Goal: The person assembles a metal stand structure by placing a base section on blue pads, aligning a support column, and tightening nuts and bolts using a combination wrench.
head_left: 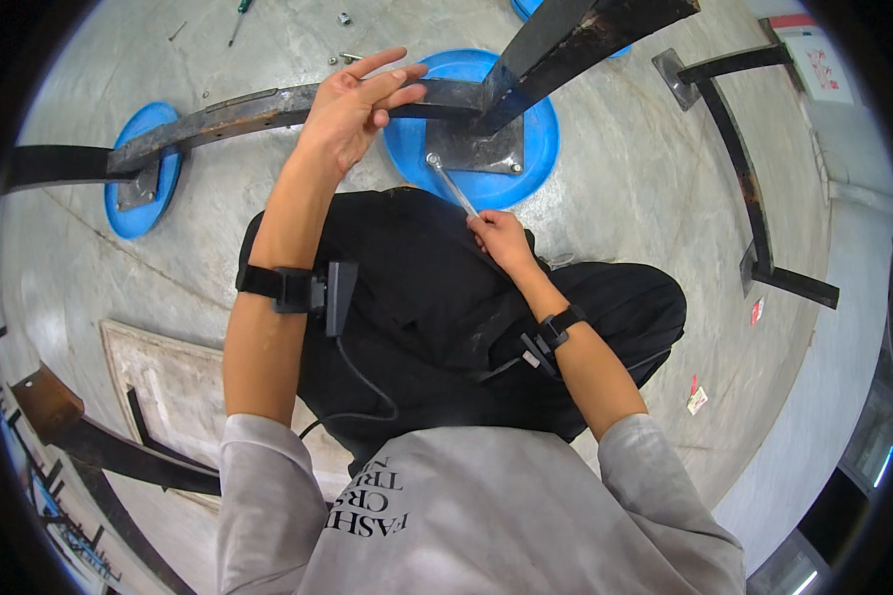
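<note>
My right hand point(503, 241) is closed around the lower end of a silver wrench point(451, 184). The wrench's round head lies at the near left corner of a dark square metal base plate point(471, 154), though whether it grips a bolt there cannot be made out. This plate rests on a round blue disc point(544, 129), and a bolt point(516, 168) shows at its near right corner. Fingers apart, my left hand point(355, 111) is over a black metal beam point(268, 107) that runs left from the plate; it holds nothing visible.
A thick post point(575, 59) rises from the plate toward the upper right. Farther left, another blue disc point(172, 178) lies under the frame's other foot. A screwdriver point(238, 20) and small hardware point(344, 18) lie beyond. Another black frame point(739, 149) stands at right.
</note>
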### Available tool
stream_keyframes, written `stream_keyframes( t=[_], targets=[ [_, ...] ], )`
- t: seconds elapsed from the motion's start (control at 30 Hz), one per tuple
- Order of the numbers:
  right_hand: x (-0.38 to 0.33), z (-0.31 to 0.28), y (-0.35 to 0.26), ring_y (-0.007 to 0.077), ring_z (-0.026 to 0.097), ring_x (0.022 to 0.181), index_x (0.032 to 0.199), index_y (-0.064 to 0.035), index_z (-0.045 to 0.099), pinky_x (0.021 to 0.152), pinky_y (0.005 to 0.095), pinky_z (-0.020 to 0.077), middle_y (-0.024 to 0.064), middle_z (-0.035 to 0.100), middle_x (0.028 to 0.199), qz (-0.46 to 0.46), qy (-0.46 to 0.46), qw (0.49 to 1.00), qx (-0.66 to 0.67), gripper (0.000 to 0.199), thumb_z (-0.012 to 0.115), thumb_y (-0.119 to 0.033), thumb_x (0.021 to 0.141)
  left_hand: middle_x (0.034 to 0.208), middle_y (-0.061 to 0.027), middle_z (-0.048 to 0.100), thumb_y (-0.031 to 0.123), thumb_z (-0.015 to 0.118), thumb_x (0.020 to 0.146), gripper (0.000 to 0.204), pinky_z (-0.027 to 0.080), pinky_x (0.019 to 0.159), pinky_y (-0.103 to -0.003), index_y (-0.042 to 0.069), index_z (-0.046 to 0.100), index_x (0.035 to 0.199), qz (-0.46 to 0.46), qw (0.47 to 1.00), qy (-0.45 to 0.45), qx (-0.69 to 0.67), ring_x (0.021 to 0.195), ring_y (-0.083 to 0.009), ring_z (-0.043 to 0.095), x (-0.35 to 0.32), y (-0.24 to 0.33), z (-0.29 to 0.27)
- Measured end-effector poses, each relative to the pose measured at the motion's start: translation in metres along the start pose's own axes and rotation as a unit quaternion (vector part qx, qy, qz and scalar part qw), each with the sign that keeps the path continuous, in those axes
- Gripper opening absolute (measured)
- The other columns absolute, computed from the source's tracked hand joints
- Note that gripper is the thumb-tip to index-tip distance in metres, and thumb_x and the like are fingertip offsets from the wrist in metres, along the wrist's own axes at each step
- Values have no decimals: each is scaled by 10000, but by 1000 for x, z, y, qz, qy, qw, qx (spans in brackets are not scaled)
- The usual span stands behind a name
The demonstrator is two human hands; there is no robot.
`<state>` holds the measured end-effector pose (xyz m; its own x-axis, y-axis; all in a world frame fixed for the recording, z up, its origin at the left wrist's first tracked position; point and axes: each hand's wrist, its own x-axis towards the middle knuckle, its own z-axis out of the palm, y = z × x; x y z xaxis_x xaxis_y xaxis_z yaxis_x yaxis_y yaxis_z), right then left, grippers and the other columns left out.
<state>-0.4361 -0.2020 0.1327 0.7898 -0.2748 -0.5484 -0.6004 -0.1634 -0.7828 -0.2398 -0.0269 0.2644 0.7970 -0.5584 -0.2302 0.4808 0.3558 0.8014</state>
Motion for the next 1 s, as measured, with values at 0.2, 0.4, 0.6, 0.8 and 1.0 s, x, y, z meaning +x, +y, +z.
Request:
stream_keyframes(
  t=[0.2,0.4,0.6,0.8,1.0],
  targets=[
    [-7,3,4,94,518,529,788,-4,619,506,247,412,43,561,581,-58,52,990,-122,224,624,-228,791,550,-16,498,261,606,837,283,238,340,-183,-19,604,802,-4,984,154,93,360,-49,343,-4,-5,5],
    [-24,5,-24,321,610,726,857,-21,627,656,379,467,173,613,703,-78,140,966,-201,185,623,-155,731,556,-46,541,277,527,858,313,304,362,-221,-21,613,814,-2,965,194,177,378,-104,439,0,3,0],
    [-30,-2,-34,362,530,983,1106,-37,476,784,420,457,203,480,1175,-50,121,939,-318,499,678,-114,656,894,-183,641,207,593,742,335,482,711,-309,-50,598,957,215,838,223,450,803,-238,639,9,-14,-23],
    [-31,-10,-43,386,291,1242,1269,57,293,957,407,376,273,221,1357,-39,164,912,-373,875,770,-179,575,985,-195,613,182,663,690,376,433,864,-355,-35,586,987,213,804,41,553,979,-306,577,-7,-24,-5],
    [-24,-26,-33,375,197,1304,1257,57,336,1021,435,292,284,171,1392,-4,24,879,-476,880,726,-413,624,539,-164,519,231,533,852,285,348,481,-351,-24,581,734,128,829,-20,545,442,-230,476,-34,-39,49]
  ],
)
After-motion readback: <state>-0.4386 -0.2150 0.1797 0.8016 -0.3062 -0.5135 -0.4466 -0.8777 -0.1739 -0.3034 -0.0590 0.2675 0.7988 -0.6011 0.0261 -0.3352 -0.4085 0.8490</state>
